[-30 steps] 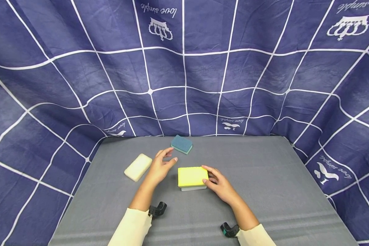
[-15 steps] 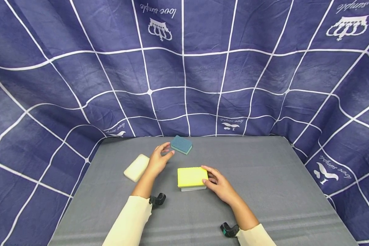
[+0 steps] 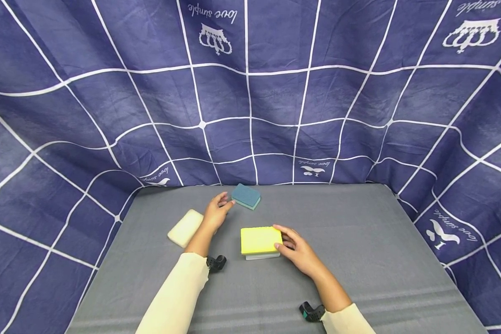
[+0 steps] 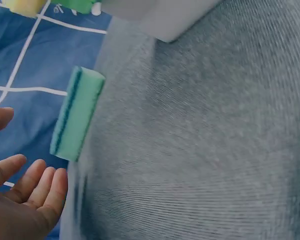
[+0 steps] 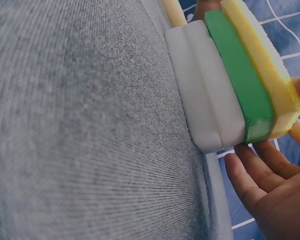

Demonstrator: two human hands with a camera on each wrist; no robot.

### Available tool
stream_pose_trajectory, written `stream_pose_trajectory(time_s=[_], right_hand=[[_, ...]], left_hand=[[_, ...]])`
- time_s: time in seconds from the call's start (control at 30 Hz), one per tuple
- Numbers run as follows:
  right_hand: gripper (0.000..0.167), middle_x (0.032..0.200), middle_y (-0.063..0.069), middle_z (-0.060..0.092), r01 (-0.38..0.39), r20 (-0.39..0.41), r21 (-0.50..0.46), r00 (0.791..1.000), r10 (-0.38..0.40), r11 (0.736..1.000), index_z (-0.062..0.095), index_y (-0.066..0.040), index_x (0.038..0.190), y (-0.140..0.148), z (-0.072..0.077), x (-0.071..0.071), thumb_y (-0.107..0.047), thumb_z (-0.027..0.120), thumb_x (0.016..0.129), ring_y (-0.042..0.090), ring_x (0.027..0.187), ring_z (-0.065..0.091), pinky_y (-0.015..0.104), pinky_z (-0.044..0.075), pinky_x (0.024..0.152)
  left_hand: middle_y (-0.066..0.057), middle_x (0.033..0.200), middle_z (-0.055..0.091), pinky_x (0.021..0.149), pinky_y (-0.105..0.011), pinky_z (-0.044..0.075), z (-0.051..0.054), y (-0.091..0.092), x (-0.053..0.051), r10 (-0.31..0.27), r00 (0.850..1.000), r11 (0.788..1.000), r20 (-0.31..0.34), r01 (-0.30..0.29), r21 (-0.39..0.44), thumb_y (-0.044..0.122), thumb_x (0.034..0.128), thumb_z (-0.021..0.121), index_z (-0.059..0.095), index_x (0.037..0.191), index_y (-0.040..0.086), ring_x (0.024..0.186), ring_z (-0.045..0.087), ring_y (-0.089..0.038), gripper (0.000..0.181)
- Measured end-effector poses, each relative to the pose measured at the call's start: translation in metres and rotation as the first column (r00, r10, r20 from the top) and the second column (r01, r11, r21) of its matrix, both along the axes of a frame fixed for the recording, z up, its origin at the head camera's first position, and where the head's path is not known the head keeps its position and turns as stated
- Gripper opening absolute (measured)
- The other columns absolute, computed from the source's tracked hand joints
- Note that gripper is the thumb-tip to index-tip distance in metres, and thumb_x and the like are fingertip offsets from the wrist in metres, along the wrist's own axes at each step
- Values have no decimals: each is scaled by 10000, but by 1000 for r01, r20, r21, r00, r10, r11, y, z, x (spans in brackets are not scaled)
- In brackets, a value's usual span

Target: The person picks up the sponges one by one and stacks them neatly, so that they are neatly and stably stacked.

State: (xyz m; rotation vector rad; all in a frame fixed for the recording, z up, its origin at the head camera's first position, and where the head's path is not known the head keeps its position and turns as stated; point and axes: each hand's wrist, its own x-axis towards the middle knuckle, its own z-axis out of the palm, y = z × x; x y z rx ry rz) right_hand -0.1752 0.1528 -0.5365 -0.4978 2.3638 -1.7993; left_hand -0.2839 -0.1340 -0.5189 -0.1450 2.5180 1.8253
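On the grey table a stack shows two white blocks (image 5: 205, 85) at the bottom, a green layer (image 5: 240, 75) above them and a yellow sponge (image 3: 260, 240) on top. My right hand (image 3: 302, 255) grips the right end of the yellow sponge, its other fingertips beside the green and white layers. My left hand (image 3: 215, 213), fingers loosely bent and empty, is beside the left end of a blue-green sponge (image 3: 246, 196) at the back. In the left wrist view a gap shows between the hand (image 4: 30, 200) and this sponge (image 4: 77, 115).
A cream sponge (image 3: 185, 228) lies on the table (image 3: 359, 241) to the left, partly behind my left forearm. A blue curtain (image 3: 275, 93) with white lines stands along the back and both sides.
My left hand has moved away from me toward the back of the table, up to the blue-green sponge. My right hand and the stack have stayed in place.
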Motion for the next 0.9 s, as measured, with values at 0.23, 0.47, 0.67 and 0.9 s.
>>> stream_pose_trajectory(time_s=[0.23, 0.47, 0.67, 0.9], right_hand=[[564, 1447, 109, 523, 14, -1, 4, 1000, -14, 1000, 521, -155, 1476, -2, -1, -1, -231, 714, 952, 267, 1308, 564, 254, 517, 1016], [571, 1453, 137, 519, 8, -27, 1, 1000, -8, 1000, 512, -107, 1478, -1, -1, -1, -211, 711, 954, 309, 1308, 560, 272, 522, 1014], [580, 1449, 111, 524, 7, -1, 4, 1000, -7, 1000, 509, -110, 1483, -1, 1, -2, -216, 715, 951, 254, 1301, 564, 244, 516, 1013], [585, 1441, 154, 520, -6, -27, -1, 1000, 6, 1000, 499, -83, 1484, 1, -2, -2, -216, 710, 955, 320, 1311, 557, 294, 521, 1021]], left_hand=[[-207, 1518, 477, 1118, -504, 438, -13, 0, -7, 9, 1000, 999, 24, -10, 31, 232, 971, 661, 394, 1531, 14, 1392, 483, -365, 657], [-163, 1580, 423, 1108, -490, 451, -17, -1, -15, -22, 997, 1000, 78, 22, -5, 251, 980, 642, 279, 1591, 52, 1407, 469, -342, 738], [-123, 1587, 431, 1066, -474, 479, -15, -2, -19, -42, 995, 999, 94, 44, -14, 252, 982, 631, 285, 1594, 74, 1383, 492, -319, 725], [-117, 1586, 435, 1074, -475, 475, -16, -1, -24, -66, 992, 998, 105, 68, -14, 242, 986, 614, 302, 1591, 91, 1357, 509, -320, 698]])
